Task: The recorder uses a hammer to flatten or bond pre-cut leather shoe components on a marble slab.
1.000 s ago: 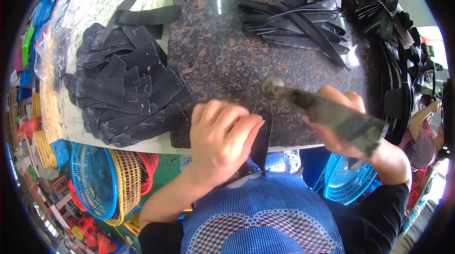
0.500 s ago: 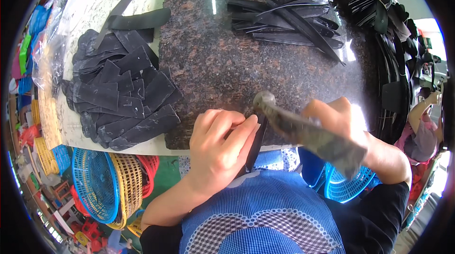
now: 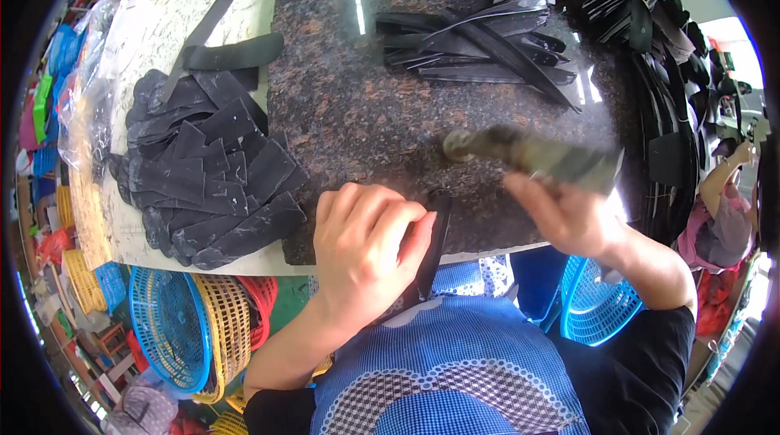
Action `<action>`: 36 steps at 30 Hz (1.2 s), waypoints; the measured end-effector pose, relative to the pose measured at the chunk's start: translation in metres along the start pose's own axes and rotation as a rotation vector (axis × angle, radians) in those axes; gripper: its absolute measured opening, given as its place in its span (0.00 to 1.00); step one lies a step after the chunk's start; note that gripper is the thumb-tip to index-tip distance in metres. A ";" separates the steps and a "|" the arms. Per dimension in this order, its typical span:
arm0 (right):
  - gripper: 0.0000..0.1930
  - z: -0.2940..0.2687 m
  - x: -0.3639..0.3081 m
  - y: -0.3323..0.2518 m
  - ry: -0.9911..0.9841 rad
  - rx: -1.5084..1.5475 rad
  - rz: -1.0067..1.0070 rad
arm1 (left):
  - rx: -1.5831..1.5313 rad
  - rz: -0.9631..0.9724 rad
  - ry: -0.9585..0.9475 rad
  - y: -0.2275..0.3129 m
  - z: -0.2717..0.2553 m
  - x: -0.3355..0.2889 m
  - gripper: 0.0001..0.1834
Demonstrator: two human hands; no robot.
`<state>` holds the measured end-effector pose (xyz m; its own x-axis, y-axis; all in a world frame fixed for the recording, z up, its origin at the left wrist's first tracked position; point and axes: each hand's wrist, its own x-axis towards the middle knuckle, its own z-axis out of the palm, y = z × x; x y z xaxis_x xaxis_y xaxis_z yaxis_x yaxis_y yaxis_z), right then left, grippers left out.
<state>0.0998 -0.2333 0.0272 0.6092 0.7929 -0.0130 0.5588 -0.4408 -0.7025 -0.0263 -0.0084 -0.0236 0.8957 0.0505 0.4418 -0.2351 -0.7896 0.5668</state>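
A blurred hammer (image 3: 536, 155) with a small rounded metal head is in my right hand (image 3: 573, 212), raised over the front of the dark speckled stone slab (image 3: 341, 118). Its fingers are closed round the thick part of the tool. At the slab's front edge, my left hand (image 3: 370, 244) is closed, knuckles up. Its thumb lies against a narrow black strip (image 3: 436, 244), which runs from the slab over the edge towards my apron. The fingertips are curled under and partly hidden.
Black flat pieces (image 3: 207, 175) lie heaped on the pale board at left. Long black strips (image 3: 487, 45) lie across the slab's far part, with tied bundles (image 3: 634, 0) at far right. Plastic baskets (image 3: 166, 329) stand below the table. Another person (image 3: 719, 220) sits at right.
The hammer has swung to a flatter angle and moved slightly up. My left hand has shifted a little left and its fingers have curled in, uncovering more of the strip.
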 end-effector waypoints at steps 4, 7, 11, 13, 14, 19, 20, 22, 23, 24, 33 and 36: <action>0.16 -0.014 -0.011 -0.006 0.162 0.304 0.371 | 0.063 0.131 -0.071 -0.009 0.008 0.026 0.12; 0.16 -0.019 -0.012 -0.012 0.169 0.114 0.206 | 0.104 0.246 -0.113 -0.020 0.016 0.050 0.12; 0.12 -0.012 -0.023 -0.002 0.098 0.005 0.109 | 0.117 0.315 -0.141 -0.018 0.008 0.058 0.15; 0.11 -0.010 -0.024 0.008 0.055 0.006 0.117 | -0.058 0.211 -0.167 -0.021 0.005 0.051 0.17; 0.11 -0.009 -0.023 0.012 0.001 0.004 0.120 | -0.155 0.144 -0.171 -0.021 0.007 0.047 0.17; 0.11 -0.011 -0.003 0.007 0.114 0.017 -0.008 | -0.133 0.096 -0.150 -0.011 0.007 0.044 0.15; 0.11 -0.016 0.000 0.001 0.023 -0.029 -0.017 | -0.101 0.109 -0.182 -0.010 0.005 0.044 0.15; 0.11 -0.021 0.008 -0.005 -0.129 -0.104 -0.003 | -0.053 0.123 -0.228 -0.008 0.001 0.044 0.14; 0.11 -0.022 0.011 -0.005 -0.065 -0.065 -0.044 | -0.054 0.125 -0.226 -0.008 0.002 0.043 0.14; 0.10 -0.022 0.013 -0.006 -0.001 -0.027 -0.085 | -0.045 0.143 -0.201 -0.010 0.003 0.041 0.14; 0.09 0.002 -0.009 0.018 -0.019 -0.095 -0.037 | -0.127 0.108 -0.296 -0.013 -0.014 0.038 0.16; 0.19 0.001 -0.012 0.013 0.021 -0.028 -0.041 | -0.118 0.125 -0.271 -0.010 -0.011 0.033 0.16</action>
<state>0.0990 -0.2476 0.0175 0.5969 0.8017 0.0307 0.5990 -0.4198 -0.6819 0.0013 0.0081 -0.0074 0.9216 -0.2197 0.3201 -0.3771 -0.7026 0.6035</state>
